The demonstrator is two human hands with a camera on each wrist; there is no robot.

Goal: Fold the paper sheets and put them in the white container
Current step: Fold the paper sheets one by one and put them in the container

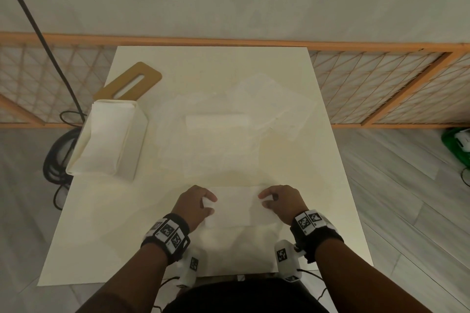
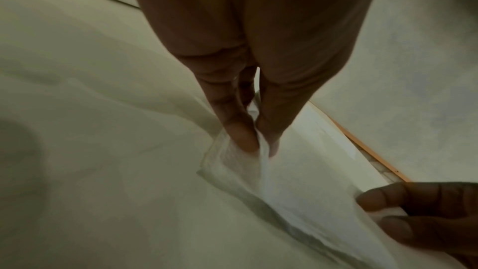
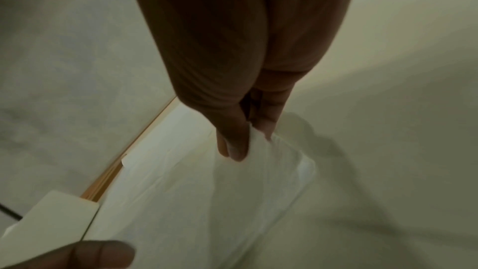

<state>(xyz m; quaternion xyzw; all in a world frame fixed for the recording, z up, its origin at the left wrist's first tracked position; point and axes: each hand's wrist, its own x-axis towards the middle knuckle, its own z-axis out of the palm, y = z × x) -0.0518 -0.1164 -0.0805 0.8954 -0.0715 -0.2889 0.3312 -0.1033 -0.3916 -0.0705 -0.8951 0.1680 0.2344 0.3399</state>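
Left hand [image 1: 194, 207]: pinches sheet's [image 1: 235, 207] left end.
Right hand [image 1: 281, 202]: pinches its right end.
Sheet: stretched between hands, on table [image 1: 101, 236].
Container [image 1: 108, 138]: far left.

The head camera looks steeply down from above at the white table [image 1: 178, 249]. Each wrist camera looks close along its fingers; all three share the paper sheet [image 1: 234, 207] between the hands.
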